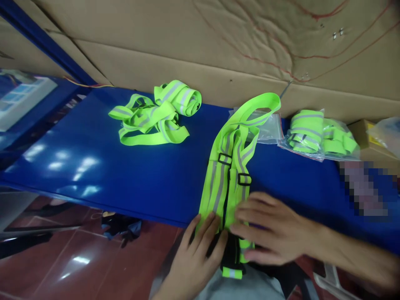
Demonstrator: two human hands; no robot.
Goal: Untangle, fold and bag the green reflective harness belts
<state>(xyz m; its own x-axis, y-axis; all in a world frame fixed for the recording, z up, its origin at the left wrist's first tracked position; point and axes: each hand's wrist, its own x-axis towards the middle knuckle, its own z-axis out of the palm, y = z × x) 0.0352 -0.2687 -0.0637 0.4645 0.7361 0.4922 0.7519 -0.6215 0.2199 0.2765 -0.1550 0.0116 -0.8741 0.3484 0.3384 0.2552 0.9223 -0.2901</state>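
Note:
A neon-yellow reflective strap harness (218,183) with grey stripes and black slider buckles lies lengthwise on the blue table. Its near end hangs over the front edge towards my lap, where a black piece (231,252) shows between my hands. My left hand (200,250) rests on the left side of the straps, fingers apart and laid flat over them. On the right side, my right hand (271,229) touches the straps with its fingers stretched out and its thumb apart. It is slightly blurred, and its fingertips partly cover the webbing.
Loose yellow straps (150,121) and a rolled strap (181,98) lie at the back left of the blue table (109,166). Bagged straps (306,131) and a clear plastic bag (268,127) sit at the back right, near a cardboard box (364,137). Brown board stands behind.

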